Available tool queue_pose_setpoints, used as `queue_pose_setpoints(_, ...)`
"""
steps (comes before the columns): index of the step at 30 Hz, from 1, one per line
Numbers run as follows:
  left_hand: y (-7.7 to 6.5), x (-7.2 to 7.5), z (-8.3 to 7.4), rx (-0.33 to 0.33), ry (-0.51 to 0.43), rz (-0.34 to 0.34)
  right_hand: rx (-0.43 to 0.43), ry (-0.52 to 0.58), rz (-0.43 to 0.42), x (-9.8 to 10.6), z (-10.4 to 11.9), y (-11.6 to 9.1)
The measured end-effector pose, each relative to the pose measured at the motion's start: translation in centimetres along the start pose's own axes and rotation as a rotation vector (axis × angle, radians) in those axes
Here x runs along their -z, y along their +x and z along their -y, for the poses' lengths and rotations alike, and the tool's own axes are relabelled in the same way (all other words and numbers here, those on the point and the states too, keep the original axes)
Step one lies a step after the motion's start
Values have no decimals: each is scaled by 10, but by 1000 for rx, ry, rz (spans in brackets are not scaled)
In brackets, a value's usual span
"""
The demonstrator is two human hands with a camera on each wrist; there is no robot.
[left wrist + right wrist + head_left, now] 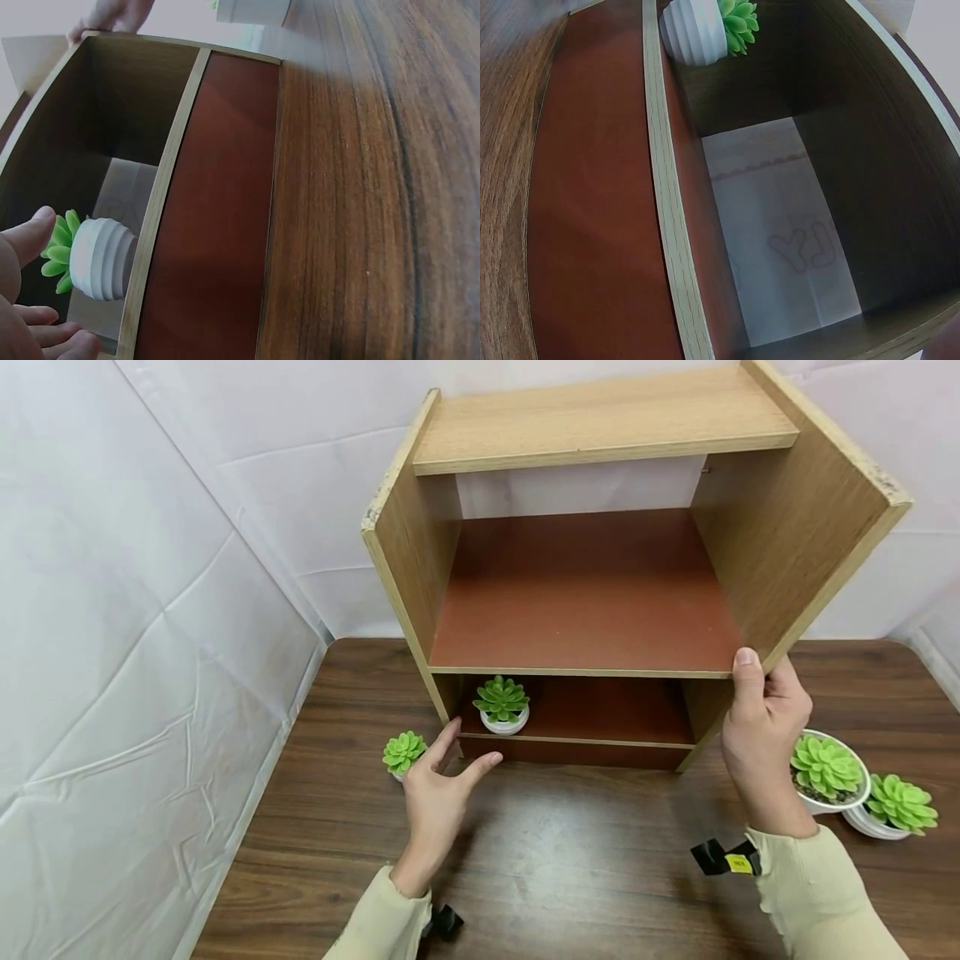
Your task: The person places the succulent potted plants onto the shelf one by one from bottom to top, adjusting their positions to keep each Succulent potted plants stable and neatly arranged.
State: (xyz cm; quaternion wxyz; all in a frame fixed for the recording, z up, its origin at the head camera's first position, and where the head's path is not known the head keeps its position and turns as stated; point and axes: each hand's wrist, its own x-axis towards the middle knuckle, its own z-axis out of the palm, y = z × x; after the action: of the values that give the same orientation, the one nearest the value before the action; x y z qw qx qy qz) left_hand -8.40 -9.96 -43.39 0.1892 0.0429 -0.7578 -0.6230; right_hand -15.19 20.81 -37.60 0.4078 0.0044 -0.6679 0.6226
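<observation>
A wooden shelf unit (585, 593) with reddish-brown boards stands on the table. My right hand (765, 739) grips its right side panel, thumb on the front edge by the middle board and fingers around the outside. My left hand (437, 806) is at the lower left front, thumb and fingers spread apart with nothing held between them. Its fingertips are by the left panel's edge; whether they touch it I cannot tell. A small succulent in a ribbed white pot (101, 259) sits in the lower compartment, at its left end, just beyond the left hand.
Another succulent (403, 752) stands on the table left of the unit, partly behind the left hand. Two more potted succulents, a larger one (828, 768) and a smaller one (892, 806), stand at the right by the right wrist. White cloth walls (150, 610) surround the table (585, 877).
</observation>
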Motion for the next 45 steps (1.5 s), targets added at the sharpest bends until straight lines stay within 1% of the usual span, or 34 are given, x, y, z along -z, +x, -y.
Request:
queue_pose_setpoints(4,-2,2,-4,19,19,-16,-5,-8,5,0,0,1)
queue_pose_setpoints(8,-5,5,-22,18,36,-21,-16,-18,5,0,1,0)
queue_pose_setpoints(11,-8,7,-35,14,32,-19,-19,-18,5,1,1,0)
queue_pose_setpoints(14,-10,8,-40,-3,42,-27,-18,-19,3,1,1,0)
queue_pose_setpoints(18,-11,10,-39,-37,59,-48,-7,-15,-4,0,1,0)
queue_pose_setpoints(22,-13,13,-38,-55,63,-65,1,-11,-8,-1,5,0)
queue_pose_setpoints(27,-15,16,-38,-61,83,-82,-2,-10,-4,-4,14,-2)
queue_pose_setpoints(30,-16,18,-38,-58,80,-83,-4,-15,-2,-5,17,-2)
queue_pose_setpoints(32,-16,19,-36,-55,78,-83,-6,-17,-2,-4,16,-2)
queue_pose_setpoints(33,-15,20,-30,-58,74,-86,-7,-21,-3,-4,16,-2)
queue_pose_setpoints(38,-16,22,-26,-56,87,-108,-13,-32,-4,-3,11,-1)
queue_pose_setpoints(39,-16,22,-26,-56,89,-113,-15,-35,-5,-2,9,-1)
queue_pose_setpoints(40,-17,23,-31,-52,96,-117,-18,-35,-5,-2,8,0)
queue_pose_setpoints(42,-17,25,-32,-57,102,-125,-22,-40,-7,0,4,0)
queue_pose_setpoints(45,-17,27,-31,-63,95,-131,-19,-35,-3,0,3,0)
